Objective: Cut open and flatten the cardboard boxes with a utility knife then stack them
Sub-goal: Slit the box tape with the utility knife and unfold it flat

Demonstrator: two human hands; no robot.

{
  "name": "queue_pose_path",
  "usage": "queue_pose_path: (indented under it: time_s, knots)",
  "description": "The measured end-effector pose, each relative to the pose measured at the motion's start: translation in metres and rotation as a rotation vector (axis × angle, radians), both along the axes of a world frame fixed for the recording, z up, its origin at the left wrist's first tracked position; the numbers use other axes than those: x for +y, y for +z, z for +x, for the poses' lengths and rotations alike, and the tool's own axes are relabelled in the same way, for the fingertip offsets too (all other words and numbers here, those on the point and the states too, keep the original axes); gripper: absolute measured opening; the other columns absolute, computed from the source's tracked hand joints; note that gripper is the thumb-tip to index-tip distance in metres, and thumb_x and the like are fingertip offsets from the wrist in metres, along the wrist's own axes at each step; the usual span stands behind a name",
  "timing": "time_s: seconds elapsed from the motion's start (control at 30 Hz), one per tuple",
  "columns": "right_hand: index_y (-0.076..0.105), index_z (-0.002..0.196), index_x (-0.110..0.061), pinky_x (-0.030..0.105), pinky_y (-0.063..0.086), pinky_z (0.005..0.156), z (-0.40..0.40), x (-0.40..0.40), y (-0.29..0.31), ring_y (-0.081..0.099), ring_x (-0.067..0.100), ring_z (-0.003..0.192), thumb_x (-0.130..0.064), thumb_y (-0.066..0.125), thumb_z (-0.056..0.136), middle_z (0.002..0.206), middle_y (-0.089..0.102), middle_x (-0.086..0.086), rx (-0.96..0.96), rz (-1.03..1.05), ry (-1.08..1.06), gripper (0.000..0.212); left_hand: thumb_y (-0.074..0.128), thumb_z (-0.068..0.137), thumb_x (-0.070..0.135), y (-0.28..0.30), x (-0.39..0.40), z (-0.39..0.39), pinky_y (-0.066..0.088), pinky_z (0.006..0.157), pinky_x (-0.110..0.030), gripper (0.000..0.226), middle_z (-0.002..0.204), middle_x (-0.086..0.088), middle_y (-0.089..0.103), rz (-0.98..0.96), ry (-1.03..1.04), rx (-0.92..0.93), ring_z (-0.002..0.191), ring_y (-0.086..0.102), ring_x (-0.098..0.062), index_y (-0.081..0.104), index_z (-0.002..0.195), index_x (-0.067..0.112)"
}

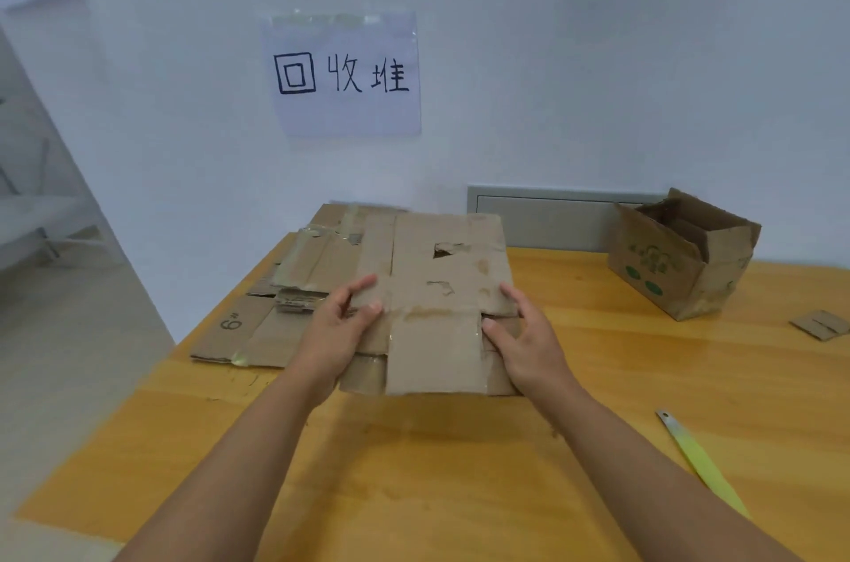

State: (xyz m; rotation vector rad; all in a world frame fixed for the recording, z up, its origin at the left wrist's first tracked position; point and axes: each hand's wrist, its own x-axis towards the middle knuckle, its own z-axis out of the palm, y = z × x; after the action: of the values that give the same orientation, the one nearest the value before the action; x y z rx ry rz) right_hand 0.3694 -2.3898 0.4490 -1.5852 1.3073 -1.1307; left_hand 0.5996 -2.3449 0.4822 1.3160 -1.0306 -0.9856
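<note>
Both hands, left (342, 322) and right (522, 334), each grip clamped on the flattened cardboard (441, 285) over the far-left stack (276, 308) on the worktop (414, 469).

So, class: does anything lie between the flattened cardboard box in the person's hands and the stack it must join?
Nothing visible: the flattened brown cardboard box already overlaps the stack of flattened cardboard.
</note>
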Motion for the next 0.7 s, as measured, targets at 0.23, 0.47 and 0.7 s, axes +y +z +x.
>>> queue_pose_path:
  time_s: [0.23,0.47,0.7]
  knots:
    - [0.028,0.154,-0.017,0.007,0.024,0.092,0.079,-0.044,0.017,0.040,0.008,0.116,-0.019,0.056,0.100,0.126,0.034,-0.003,0.118,-0.101,0.055,0.061,0.064,0.094,0.018,0.004,-0.027,0.068,0.052,0.085,-0.028,0.040,0.128,0.010,0.052,0.019,0.084,-0.335,0.104,0.057,-0.007,0.057,0.127,0.039]
    - [0.027,0.151,-0.020,0.029,0.038,0.088,0.160,-0.111,0.028,0.045,0.019,0.111,-0.027,0.041,0.099,0.120,0.028,-0.002,0.229,-0.039,0.136,0.054,0.054,0.096,0.009,0.015,-0.099,0.121,0.034,0.087,-0.022,0.042,0.120,0.008,0.049,0.035,0.230,-0.798,0.116,0.049,-0.015,0.055,0.136,0.022]
    - [0.018,0.150,-0.019,0.042,0.046,0.091,0.198,-0.160,0.007,0.046,0.029,0.116,-0.054,0.046,0.096,0.137,0.026,0.007,0.527,-0.004,0.130,0.070,0.055,0.097,0.012,-0.006,-0.160,0.159,0.036,0.101,-0.030,0.042,0.140,-0.005,0.052,0.095,0.250,-0.884,0.129,0.047,-0.025,0.053,0.139,0.018]
